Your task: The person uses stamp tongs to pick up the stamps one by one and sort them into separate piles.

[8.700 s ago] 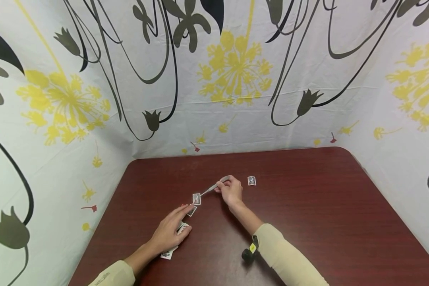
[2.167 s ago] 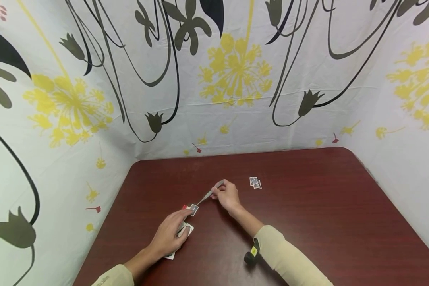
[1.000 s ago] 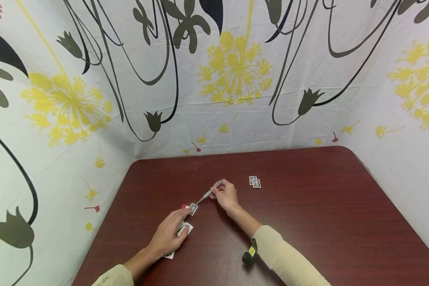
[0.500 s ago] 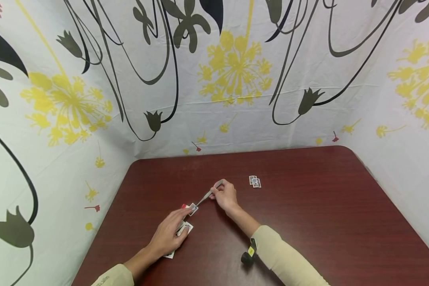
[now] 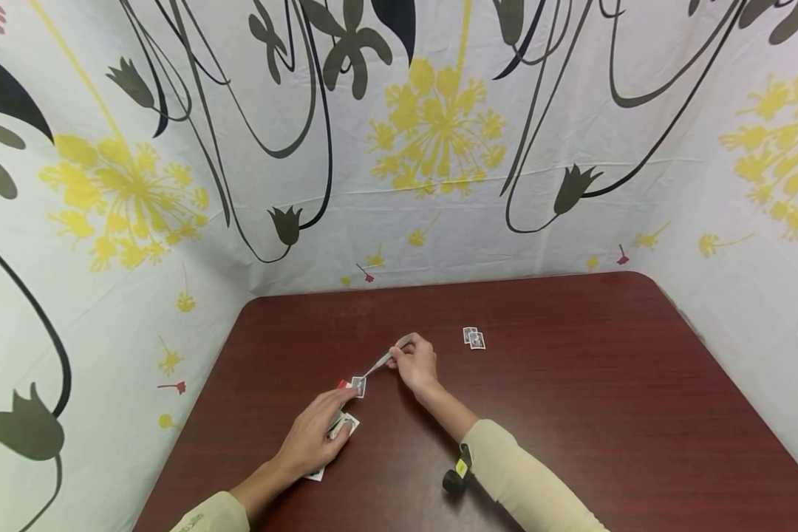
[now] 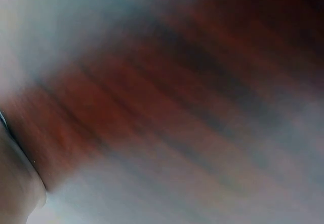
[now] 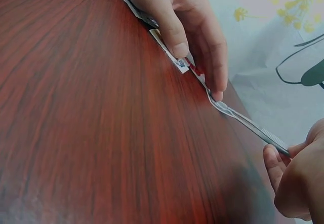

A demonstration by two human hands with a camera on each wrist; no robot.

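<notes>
In the head view my right hand pinches a pair of metal tweezers. Their tips meet the edge of a small postage stamp at my left fingertips. My left hand lies with straight fingers over several stamps, its fingertips touching that one. Under the left thumb shows another stamp, and one more stamp peeks out below the palm. The right wrist view shows the tweezers and a stamp with a toothed edge beneath the left thumb. The left wrist view is mostly blurred.
Two overlapping stamps lie farther back on the dark red wooden table. A bit of red shows beside the left fingertips. Flower-printed cloth hangs around the table. A black device sits on the right sleeve.
Since the earliest frame a second stamp has joined the single one at the back. In the last half second, the stamp at the tweezers has turned slightly, and my right hand has shifted slightly left.
</notes>
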